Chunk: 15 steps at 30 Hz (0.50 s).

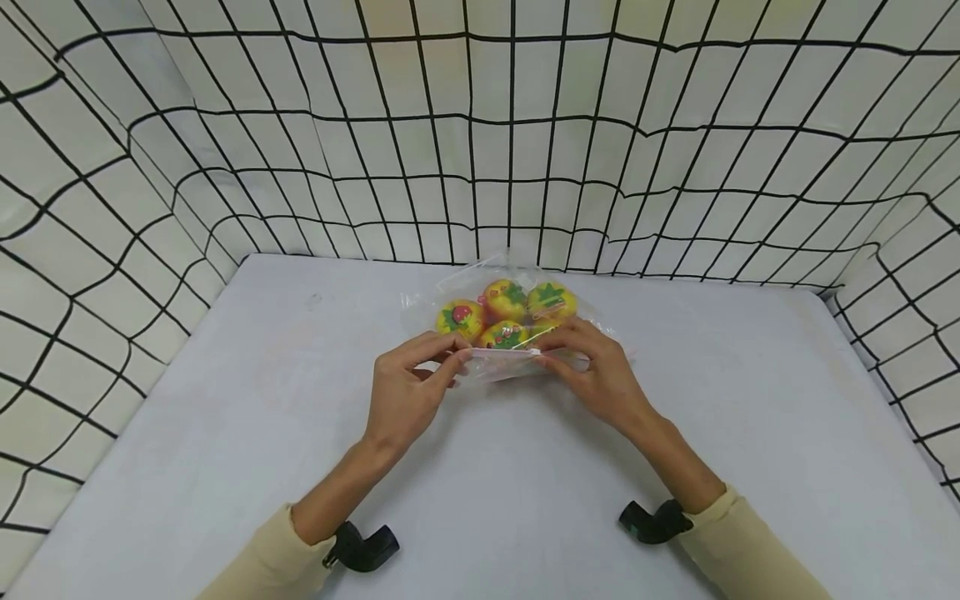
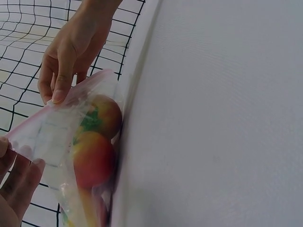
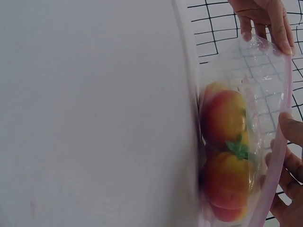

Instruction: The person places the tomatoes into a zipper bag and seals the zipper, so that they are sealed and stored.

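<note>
A clear zip bag [image 1: 427, 307] with a pink zip strip [image 3: 272, 194] lies toward the table's far side. Inside are several round yellow-and-red toy fruits [image 1: 506, 300] with green leaves. My left hand [image 1: 408, 387] pinches the strip at its left part between thumb and fingers. On the strip to the right, my right hand [image 1: 596, 371] pinches at a small white slider [image 1: 534, 352]. In the left wrist view, the right hand [image 2: 71, 56] has its thumb on the strip near the slider. The right wrist view shows the left hand [image 3: 267, 21] gripping the strip's far end.
A white table [image 1: 480, 500] lies under both arms. Black grid netting [image 1: 510, 150] over white sheeting rises behind the table and along both sides. Dark camera mounts [image 1: 363, 548] are strapped at both wrists, by the beige sleeves.
</note>
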### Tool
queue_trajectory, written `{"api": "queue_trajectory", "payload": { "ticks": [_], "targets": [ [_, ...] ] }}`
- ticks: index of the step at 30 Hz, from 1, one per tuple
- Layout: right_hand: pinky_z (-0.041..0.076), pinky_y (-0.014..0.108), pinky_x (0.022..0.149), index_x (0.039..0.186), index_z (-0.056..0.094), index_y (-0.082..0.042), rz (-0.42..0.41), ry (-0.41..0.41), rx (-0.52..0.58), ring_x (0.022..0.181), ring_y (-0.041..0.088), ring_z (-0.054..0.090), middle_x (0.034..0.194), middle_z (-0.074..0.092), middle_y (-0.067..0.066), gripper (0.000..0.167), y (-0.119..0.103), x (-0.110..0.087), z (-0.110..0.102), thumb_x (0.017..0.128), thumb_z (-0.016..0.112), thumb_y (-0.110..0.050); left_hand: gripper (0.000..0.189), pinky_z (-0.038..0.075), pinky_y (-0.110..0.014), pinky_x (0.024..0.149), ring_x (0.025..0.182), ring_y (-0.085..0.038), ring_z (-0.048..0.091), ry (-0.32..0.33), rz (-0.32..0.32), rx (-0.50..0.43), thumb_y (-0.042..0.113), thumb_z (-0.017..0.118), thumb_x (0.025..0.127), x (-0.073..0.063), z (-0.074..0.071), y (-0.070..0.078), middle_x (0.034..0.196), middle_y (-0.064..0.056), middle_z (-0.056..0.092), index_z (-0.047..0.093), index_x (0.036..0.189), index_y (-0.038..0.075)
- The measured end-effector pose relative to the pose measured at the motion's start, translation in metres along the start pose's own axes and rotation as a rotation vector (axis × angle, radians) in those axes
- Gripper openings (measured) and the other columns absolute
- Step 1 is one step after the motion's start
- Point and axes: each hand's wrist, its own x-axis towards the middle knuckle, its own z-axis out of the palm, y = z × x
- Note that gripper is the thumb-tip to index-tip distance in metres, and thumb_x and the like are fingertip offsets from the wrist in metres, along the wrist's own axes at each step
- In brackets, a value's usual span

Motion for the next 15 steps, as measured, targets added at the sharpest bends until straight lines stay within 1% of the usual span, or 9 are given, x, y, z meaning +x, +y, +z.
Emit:
{"api": "queue_trajectory", "payload": {
  "ticks": [4, 7, 10, 12, 15],
  "targets": [
    [0.048, 0.014, 0.093, 0.101, 0.078, -0.014, -0.007, -0.004, 0.005, 0.102, 0.013, 0.063, 0.102, 0.071, 0.0, 0.019, 0.002, 0.0, -0.001, 0.085, 0.084, -0.006, 0.006, 0.064, -0.029, 0.061, 0.076, -0.013, 0.073, -0.032, -0.008, 0.008, 0.016, 0.078, 0.093, 0.001, -0.001, -0.001, 0.093, -0.002, 0.077, 0.079, 0.099, 0.014],
    [0.048, 0.013, 0.093, 0.101, 0.079, -0.013, -0.018, -0.002, 0.01, 0.102, 0.013, 0.063, 0.102, 0.071, 0.001, 0.02, 0.003, 0.0, -0.002, 0.084, 0.084, -0.005, 0.008, 0.065, -0.03, 0.062, 0.076, -0.015, 0.074, -0.068, -0.034, 0.012, 0.016, 0.077, 0.094, 0.001, -0.002, 0.0, 0.093, -0.005, 0.077, 0.077, 0.101, 0.012],
    [0.048, 0.012, 0.093, 0.101, 0.079, -0.012, -0.022, 0.005, 0.009, 0.101, 0.013, 0.063, 0.102, 0.072, 0.001, 0.019, 0.004, -0.001, -0.002, 0.084, 0.084, -0.005, 0.013, 0.064, -0.031, 0.061, 0.077, -0.017, 0.074, -0.116, -0.068, 0.03, 0.014, 0.075, 0.096, 0.003, -0.001, 0.003, 0.096, -0.007, 0.078, 0.073, 0.109, 0.011],
    [0.048, 0.012, 0.093, 0.101, 0.079, -0.012, -0.022, 0.007, 0.004, 0.101, 0.013, 0.064, 0.102, 0.072, 0.001, 0.019, 0.004, -0.001, -0.002, 0.084, 0.084, -0.006, 0.016, 0.063, -0.03, 0.06, 0.078, -0.017, 0.074, -0.15, -0.081, 0.062, 0.013, 0.074, 0.097, 0.004, 0.001, 0.006, 0.099, -0.006, 0.078, 0.071, 0.113, 0.012],
    [0.048, 0.012, 0.093, 0.101, 0.079, -0.012, -0.014, 0.004, -0.011, 0.102, 0.013, 0.063, 0.102, 0.072, 0.001, 0.019, 0.004, -0.001, -0.003, 0.084, 0.085, -0.006, 0.02, 0.06, -0.027, 0.06, 0.081, -0.017, 0.075, -0.201, -0.066, 0.145, 0.014, 0.074, 0.095, 0.007, 0.005, 0.01, 0.103, -0.004, 0.079, 0.07, 0.115, 0.014]
  ]
}}
